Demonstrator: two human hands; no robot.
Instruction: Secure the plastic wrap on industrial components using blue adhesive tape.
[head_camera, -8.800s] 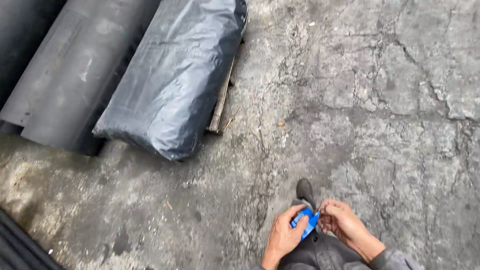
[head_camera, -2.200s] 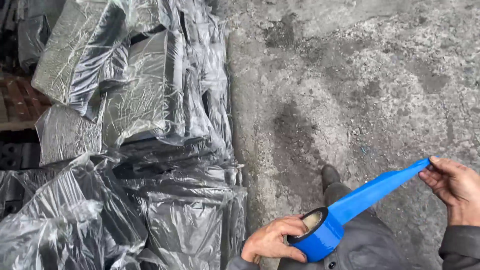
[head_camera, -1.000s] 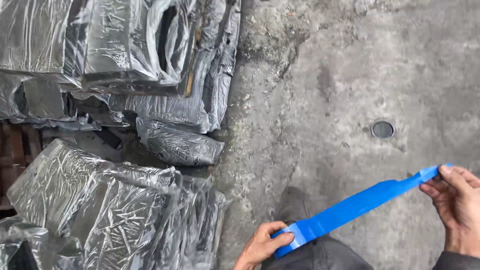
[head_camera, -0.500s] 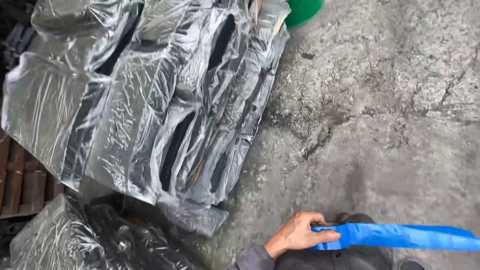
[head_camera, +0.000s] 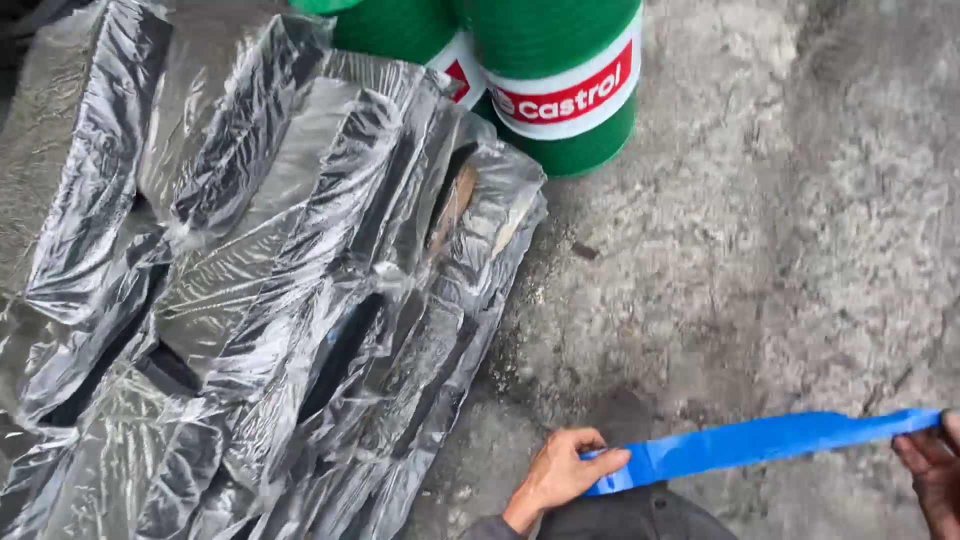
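A strip of blue tape (head_camera: 760, 445) stretches almost level across the bottom right of the head view. My left hand (head_camera: 560, 475) pinches its left end, where the roll itself is hidden behind my fingers. My right hand (head_camera: 930, 470) grips the strip's other end at the right edge of the frame, only partly in view. Both hands hover above cracked grey concrete (head_camera: 740, 270), close to my dark trousers (head_camera: 630, 515) and a dark shoe (head_camera: 625, 420).
A pile of dark bars wrapped in clear plastic film (head_camera: 260, 290) fills the left half. Two green drums with white and red bands (head_camera: 560, 80) stand at the top centre, touching the pile's far corner.
The view has swung along the wrapped pile, bringing the green drums into sight. The tape stays stretched between my hands, and my right hand has come back into the frame.
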